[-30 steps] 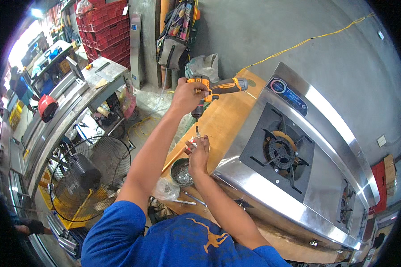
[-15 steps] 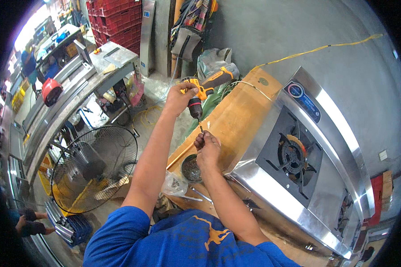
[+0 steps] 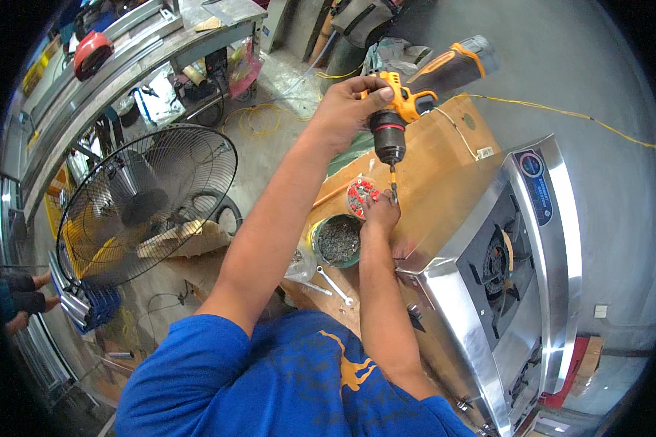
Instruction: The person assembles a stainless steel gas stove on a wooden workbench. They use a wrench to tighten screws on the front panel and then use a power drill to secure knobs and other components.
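Note:
My left hand (image 3: 346, 109) grips an orange and black cordless drill (image 3: 404, 98), held upright with its bit pointing down. My right hand (image 3: 383, 213) rests on a wooden board (image 3: 444, 175), its fingers pinched around the tip of the drill bit (image 3: 393, 191). Whether a screw sits between them is too small to tell. Just left of that hand stands a small clear tub of red pieces (image 3: 358, 197). Below the tub is a round green-rimmed bowl of dark screws (image 3: 337, 240).
A stainless steel gas stove (image 3: 517, 218) lies to the right of the board. A wrench (image 3: 335, 286) lies near the bowl. A large floor fan (image 3: 142, 200) stands on the left, steel benches (image 3: 124, 65) behind it. Another person's limbs (image 3: 25, 295) show at the left edge.
The drill has come down until its bit meets my right hand's fingers. My right hand has dropped onto the board beside the tub of red pieces.

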Available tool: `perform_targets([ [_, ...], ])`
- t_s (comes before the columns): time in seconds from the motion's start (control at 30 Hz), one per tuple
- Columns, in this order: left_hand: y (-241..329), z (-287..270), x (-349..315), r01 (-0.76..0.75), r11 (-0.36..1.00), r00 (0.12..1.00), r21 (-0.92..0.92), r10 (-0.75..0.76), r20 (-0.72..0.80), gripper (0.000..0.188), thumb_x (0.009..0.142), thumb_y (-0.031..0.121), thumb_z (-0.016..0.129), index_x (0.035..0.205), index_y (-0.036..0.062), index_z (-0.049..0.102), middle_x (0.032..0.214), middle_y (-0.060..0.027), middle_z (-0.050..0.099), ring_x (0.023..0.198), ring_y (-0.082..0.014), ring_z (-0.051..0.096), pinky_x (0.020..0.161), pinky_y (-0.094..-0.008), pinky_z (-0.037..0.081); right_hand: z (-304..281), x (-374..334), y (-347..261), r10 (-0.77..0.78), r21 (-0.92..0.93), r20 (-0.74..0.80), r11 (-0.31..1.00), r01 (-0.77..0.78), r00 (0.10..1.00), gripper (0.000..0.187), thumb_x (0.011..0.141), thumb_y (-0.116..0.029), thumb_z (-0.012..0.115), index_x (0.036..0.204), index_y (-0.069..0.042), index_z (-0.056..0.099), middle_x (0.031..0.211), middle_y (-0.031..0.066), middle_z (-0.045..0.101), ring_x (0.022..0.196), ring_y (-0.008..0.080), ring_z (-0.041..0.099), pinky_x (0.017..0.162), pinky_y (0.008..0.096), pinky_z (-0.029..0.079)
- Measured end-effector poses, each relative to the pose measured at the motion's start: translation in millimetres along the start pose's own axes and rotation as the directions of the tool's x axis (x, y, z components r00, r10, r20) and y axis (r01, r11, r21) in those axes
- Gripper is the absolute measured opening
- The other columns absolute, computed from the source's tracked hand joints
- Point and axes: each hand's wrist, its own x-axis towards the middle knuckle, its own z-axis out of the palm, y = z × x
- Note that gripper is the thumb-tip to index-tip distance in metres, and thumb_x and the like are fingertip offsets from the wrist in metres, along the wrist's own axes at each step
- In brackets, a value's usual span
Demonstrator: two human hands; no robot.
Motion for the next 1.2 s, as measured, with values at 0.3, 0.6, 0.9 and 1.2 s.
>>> perform_targets([
  [0.3,38.6,9.2,-60.6,-0.016,0.987,0.997,-0.158,0.028,0.072,0.029,0.090,0.020,0.076,0.110,0.0025,0.066,0.100,-0.0059,0.069,0.088,-0.0121,0.064,0.080,-0.0301,0.054,-0.5,-125.2,-78.2,-0.386,0.034,0.314,0.917,0.396,0.867,0.049,0.104,-0.037,0.049,0.133,0.002,0.053,0.112,0.0161,0.062,0.099,0.0218,0.062,0.082,0.0339,0.052],
  [0.6,135.6,70.2,-211.8,-0.338,0.913,0.761,0.229,0.122,0.637,0.023,0.081,0.025,0.081,0.090,0.0059,0.072,0.106,-0.0113,0.062,0.100,-0.0222,0.061,0.090,-0.0330,0.048,-152.9,-251.7,-227.4,-0.177,0.275,0.941,0.896,-0.349,0.288,0.096,0.090,-0.081,0.028,0.139,0.001,0.044,0.099,0.0273,0.066,0.071,0.0354,0.068,0.053,0.0407,0.055],
  [0.9,98.7,245.6,-383.4,-0.885,0.434,0.129,0.166,-0.115,0.985,0.014,0.079,0.017,0.076,0.092,0.0109,0.075,0.137,-0.0231,0.047,0.122,-0.0372,0.054,0.098,-0.0423,0.048,-415.0,-368.7,-196.5,0.071,-0.033,0.802,0.997,-0.075,0.594,0.084,0.061,-0.008,0.084,0.134,0.010,0.047,0.126,0.0297,0.058,0.100,0.0390,0.067,0.079,0.0476,0.058],
  [1.2,-39.0,307.5,-498.5,0.346,0.935,0.799,-0.075,-0.251,0.547,0.013,0.093,0.011,0.071,0.103,0.0059,0.064,0.091,-0.0042,0.066,0.083,-0.0152,0.065,0.078,-0.0322,0.056,-615.5,-459.5,-121.7,-0.228,0.328,0.452,0.942,0.077,0.862,0.078,0.069,-0.017,0.087,0.135,0.002,0.050,0.116,0.0258,0.066,0.087,0.0315,0.071,0.077,0.0420,0.060],
])
